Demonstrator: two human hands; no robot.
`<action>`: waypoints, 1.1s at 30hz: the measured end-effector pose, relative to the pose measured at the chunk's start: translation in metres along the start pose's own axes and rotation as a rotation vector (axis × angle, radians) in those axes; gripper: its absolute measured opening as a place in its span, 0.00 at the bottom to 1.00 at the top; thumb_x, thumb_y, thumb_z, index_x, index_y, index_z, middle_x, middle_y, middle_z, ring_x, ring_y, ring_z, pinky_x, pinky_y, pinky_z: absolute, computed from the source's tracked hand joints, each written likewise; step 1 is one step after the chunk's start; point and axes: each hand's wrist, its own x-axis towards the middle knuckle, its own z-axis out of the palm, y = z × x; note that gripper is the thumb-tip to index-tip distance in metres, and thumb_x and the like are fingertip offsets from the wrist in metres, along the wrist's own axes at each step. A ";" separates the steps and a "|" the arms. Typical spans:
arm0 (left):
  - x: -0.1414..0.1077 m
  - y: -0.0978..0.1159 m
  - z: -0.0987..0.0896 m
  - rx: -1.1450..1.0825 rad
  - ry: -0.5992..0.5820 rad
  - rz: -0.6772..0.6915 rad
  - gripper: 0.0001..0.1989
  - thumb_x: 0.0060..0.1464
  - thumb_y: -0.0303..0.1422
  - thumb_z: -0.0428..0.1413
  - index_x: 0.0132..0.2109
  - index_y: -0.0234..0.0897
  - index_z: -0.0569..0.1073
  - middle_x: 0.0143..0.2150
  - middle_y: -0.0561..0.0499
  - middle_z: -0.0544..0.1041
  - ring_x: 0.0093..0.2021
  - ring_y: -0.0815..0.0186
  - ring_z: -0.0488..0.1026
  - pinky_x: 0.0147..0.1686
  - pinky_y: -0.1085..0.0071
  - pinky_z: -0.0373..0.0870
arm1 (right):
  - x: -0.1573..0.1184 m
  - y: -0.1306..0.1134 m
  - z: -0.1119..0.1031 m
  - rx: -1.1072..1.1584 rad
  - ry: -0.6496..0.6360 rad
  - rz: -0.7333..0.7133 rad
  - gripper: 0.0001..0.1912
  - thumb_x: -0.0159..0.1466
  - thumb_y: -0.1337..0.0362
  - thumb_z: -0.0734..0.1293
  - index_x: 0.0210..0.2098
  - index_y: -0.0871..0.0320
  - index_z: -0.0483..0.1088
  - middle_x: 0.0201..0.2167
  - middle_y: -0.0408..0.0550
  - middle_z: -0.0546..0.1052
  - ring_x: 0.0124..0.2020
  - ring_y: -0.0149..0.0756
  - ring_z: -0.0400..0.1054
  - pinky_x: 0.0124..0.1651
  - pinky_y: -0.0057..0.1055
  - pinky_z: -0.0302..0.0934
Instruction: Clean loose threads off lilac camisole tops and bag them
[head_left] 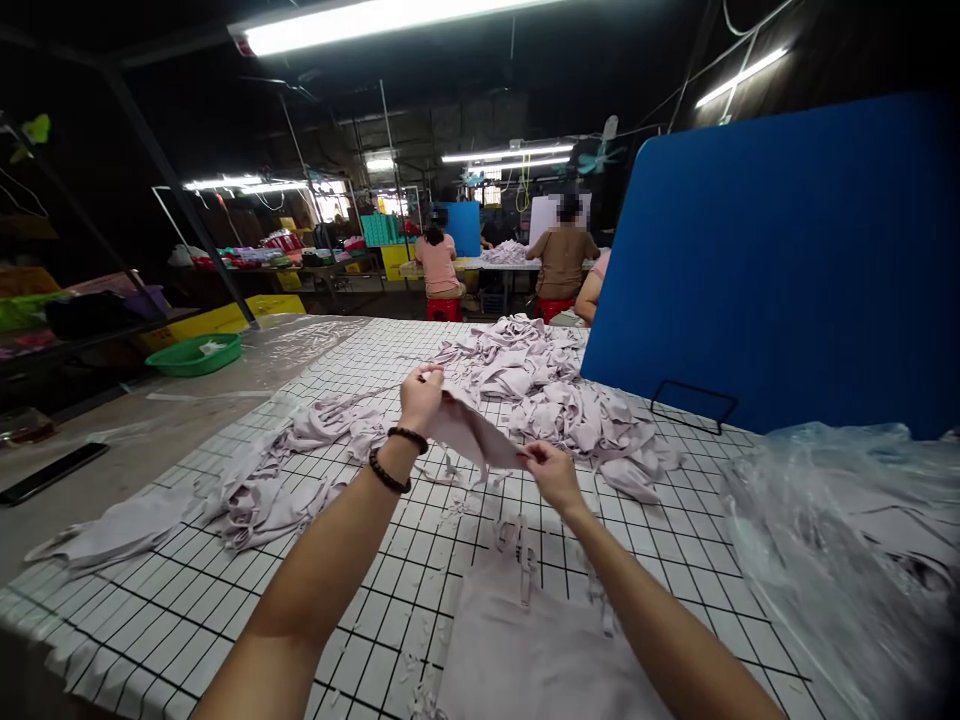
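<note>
A pale mauve piece of cloth (pixel 480 437) is stretched between my two hands above the checked table. My left hand (pixel 421 400), with dark bead bracelets at the wrist, grips its upper left end. At the lower right end, the fingers of my right hand (pixel 551 474) pinch the cloth's edge. Below my right forearm lies a flat mauve garment (pixel 540 640) with straps and small fittings at its top. Beyond my hands, crumpled mauve pieces (pixel 517 365) are heaped, and another row of them (pixel 277 475) spreads to the left.
A tall blue board (pixel 780 260) stands at the right, with a black wire stand (pixel 694 405) at its foot. Clear plastic (pixel 810 540) bulges at the right edge. On the left are a green basin (pixel 193 355) and a phone (pixel 56 472). Several people sit farther back.
</note>
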 end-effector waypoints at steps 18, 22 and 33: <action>-0.060 -0.112 -0.053 0.099 -0.481 -0.301 0.20 0.34 0.38 0.67 0.35 0.33 0.74 0.31 0.51 0.72 0.33 0.69 0.69 0.33 0.72 0.65 | 0.084 -0.132 -0.067 0.307 -0.141 -0.159 0.22 0.45 0.51 0.74 0.31 0.59 0.68 0.27 0.43 0.73 0.29 0.32 0.65 0.32 0.27 0.60; -0.052 -0.115 -0.049 0.125 -0.382 -0.210 0.22 0.40 0.47 0.63 0.37 0.33 0.73 0.35 0.48 0.74 0.36 0.67 0.69 0.33 0.71 0.65 | 0.088 -0.129 -0.089 0.295 -0.105 -0.115 0.22 0.42 0.52 0.76 0.29 0.60 0.70 0.26 0.43 0.72 0.28 0.30 0.64 0.30 0.26 0.58; 0.023 -0.055 0.019 0.192 -0.284 0.100 0.08 0.43 0.31 0.61 0.32 0.33 0.73 0.31 0.49 0.75 0.31 0.70 0.71 0.34 0.72 0.68 | 0.105 -0.075 -0.204 0.022 -0.055 0.085 0.20 0.32 0.61 0.80 0.21 0.62 0.72 0.17 0.44 0.69 0.18 0.27 0.57 0.19 0.28 0.47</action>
